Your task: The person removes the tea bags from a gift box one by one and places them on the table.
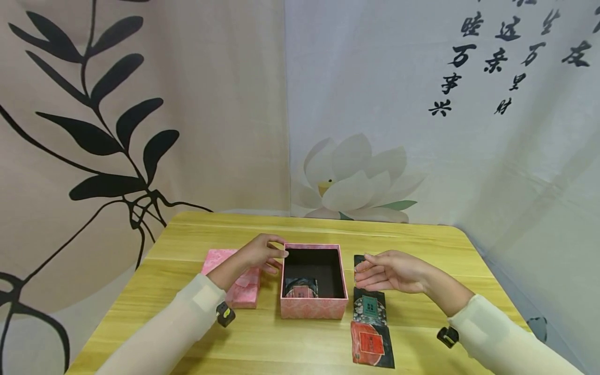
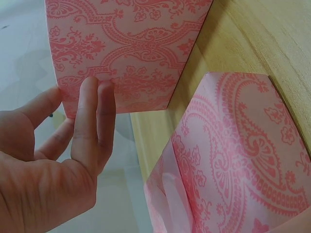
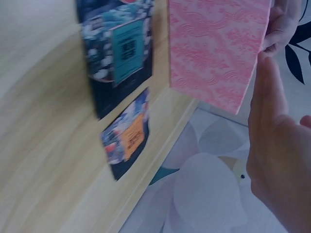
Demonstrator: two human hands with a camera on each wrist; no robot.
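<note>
My left hand [image 1: 262,253] holds the left wall of an open pink patterned box [image 1: 314,308], near its far corner. In the left wrist view, fingers lie along the outer wall. The box has a black inside, where a dark packet [image 1: 301,291] with a pink label lies near the front. To the right, my right hand [image 1: 391,272] hovers with extended fingers and nothing in it. Under and before it lie a dark packet with a teal label [image 1: 370,307], a red-and-black packet [image 1: 372,345], and one with an orange label [image 3: 129,138], which the hand partly covers in the head view.
A pink box lid [image 1: 246,291] with a sheer ribbon lies left of the box, partly behind the left forearm. Everything stands on a yellow wooden table [image 1: 211,344]. A printed cloth backdrop [image 1: 365,104] hangs behind the far table edge.
</note>
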